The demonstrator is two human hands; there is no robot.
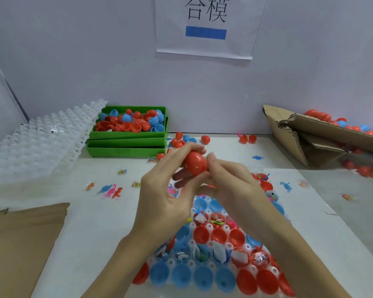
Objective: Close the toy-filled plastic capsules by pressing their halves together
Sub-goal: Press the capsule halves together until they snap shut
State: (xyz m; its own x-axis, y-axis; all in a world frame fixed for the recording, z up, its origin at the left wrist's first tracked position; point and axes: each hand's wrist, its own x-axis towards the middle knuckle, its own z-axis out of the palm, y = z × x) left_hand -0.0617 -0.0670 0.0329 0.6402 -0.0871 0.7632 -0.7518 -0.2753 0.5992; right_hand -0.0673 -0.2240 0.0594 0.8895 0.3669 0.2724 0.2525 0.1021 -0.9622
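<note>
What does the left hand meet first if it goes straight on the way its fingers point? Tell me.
The left hand already holds the red capsule, fingers pointing up and right. Past it, probably the loose capsules near the wall; depth is unclear.

red capsule (196,164) gripped by both hands, above filled tray (207,244)

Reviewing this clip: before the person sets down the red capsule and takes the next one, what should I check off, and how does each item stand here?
1. Both hands grip the red capsule, left hand and right hand: ok.
2. Seam fully shut: cannot tell, fingers cover part of it.
3. Toy inside the capsule: cannot tell, shell is opaque.
4. Filled open halves wait in the white tray: ok.
5. Spare halves on hand in the green bin: ok.
</note>
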